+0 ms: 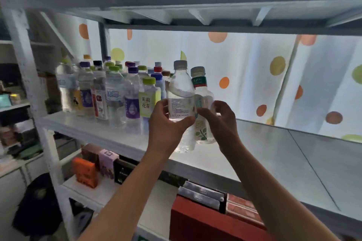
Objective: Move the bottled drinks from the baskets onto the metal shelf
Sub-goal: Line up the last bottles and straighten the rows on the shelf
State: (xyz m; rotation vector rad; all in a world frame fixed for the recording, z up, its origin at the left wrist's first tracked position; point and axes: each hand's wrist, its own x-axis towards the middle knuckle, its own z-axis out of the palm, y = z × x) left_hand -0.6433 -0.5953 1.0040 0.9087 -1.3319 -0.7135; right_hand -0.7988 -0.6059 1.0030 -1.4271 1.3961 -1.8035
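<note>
Head view: two bottles held upright over the metal shelf

Head camera looks along the metal shelf [274, 154]; its left end carries a crowd of upright bottles [109, 92], and one with a green cap [149, 97] bears a yellow-green label reading 茉莉花茶; other labels there are too blurred to read.

Just right of that crowd, the left hand [166, 123] grips a clear bottle with a grey cap [181, 92]; its white label carries small print too fine to read; fingers and thumb curl round the label band, cap well above them, base below the palm.

Touching its right side, the right hand [219, 117] holds a bottle with a green neck band [199, 86], leaf print low on its body; fingers wrap its middle.

Both bottles stand with long axis vertical, caps up, over the shelf's front part; whether their bases touch it cannot be told.
</note>
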